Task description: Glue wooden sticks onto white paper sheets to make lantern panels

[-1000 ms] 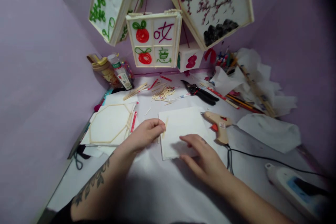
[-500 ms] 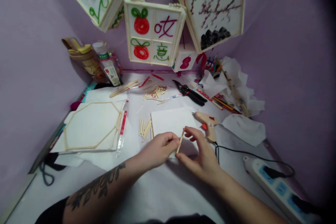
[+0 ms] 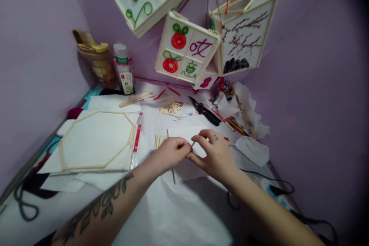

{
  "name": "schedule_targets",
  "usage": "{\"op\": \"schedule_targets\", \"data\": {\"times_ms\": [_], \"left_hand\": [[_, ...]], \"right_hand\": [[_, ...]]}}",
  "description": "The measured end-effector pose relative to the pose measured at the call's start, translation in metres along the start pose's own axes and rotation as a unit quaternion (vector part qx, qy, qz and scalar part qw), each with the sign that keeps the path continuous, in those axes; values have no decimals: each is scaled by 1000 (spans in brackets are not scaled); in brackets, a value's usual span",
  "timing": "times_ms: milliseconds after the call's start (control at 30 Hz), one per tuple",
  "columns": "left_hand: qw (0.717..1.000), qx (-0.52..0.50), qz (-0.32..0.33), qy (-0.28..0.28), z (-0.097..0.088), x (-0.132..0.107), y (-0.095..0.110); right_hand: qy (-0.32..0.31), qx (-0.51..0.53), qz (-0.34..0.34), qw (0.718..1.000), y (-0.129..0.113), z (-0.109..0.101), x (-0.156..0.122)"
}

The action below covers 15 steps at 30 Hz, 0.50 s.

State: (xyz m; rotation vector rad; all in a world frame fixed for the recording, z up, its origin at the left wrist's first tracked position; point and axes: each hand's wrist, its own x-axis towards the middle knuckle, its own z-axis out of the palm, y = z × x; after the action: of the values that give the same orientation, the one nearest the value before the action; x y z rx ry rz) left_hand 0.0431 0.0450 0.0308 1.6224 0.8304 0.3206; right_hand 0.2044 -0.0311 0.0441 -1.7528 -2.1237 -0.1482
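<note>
Over a white sheet (image 3: 187, 172) on the table, both hands meet at a short thin wooden stick (image 3: 193, 144). My left hand (image 3: 175, 152) is closed, its thumb and finger pinching the stick. From the other side my right hand (image 3: 215, 154) holds it between curled finger and thumb. Fingers cover most of the stick. Several cut wooden sticks (image 3: 157, 141) lie just left of the sheet, partly behind my left hand. Behind my right hand only a bit of the glue gun (image 3: 227, 140) shows.
An octagonal stick frame (image 3: 98, 166) lies on white sheets at left. Black-handled pruning shears (image 3: 209, 114) and a pile of short sticks (image 3: 170, 107) are further back. Decorated lanterns (image 3: 187, 52) hang above. A cord (image 3: 276, 182) runs to a power strip (image 3: 278, 196) at right.
The view has shifted and tilted. My right hand has closed in on my left, and the stick, earlier seen nearly whole between the fingers, is now mostly covered. The glue gun has become mostly hidden.
</note>
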Motion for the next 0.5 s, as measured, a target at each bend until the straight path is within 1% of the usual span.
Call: {"op": "schedule_targets", "data": {"times_ms": [67, 133, 200, 267, 333, 400, 467, 500], "left_hand": [[1000, 26, -9, 15, -2, 0, -2], [996, 82, -2, 23, -5, 0, -5], [991, 128, 20, 25, -5, 0, -8], [985, 168, 39, 24, -5, 0, -9], [965, 256, 34, 43, -6, 1, -8], [930, 361, 3, 75, -8, 2, -7], [900, 424, -29, 96, -11, 3, -7], [894, 436, -38, 98, -12, 4, -7]], "right_hand": [[12, -6, -34, 999, 2, 5, 1], [10, 8, -61, 998, 8, 9, -1], [-3, 18, -68, 998, 17, 11, -3], [-30, 14, -58, 998, 27, 11, 0], [-76, -8, -34, 996, 37, 12, 9], [-115, -53, 28, 992, 48, 15, 24], [-119, -68, 51, 989, 59, 22, 39], [-125, -68, 52, 988, 63, 26, 45]]}}
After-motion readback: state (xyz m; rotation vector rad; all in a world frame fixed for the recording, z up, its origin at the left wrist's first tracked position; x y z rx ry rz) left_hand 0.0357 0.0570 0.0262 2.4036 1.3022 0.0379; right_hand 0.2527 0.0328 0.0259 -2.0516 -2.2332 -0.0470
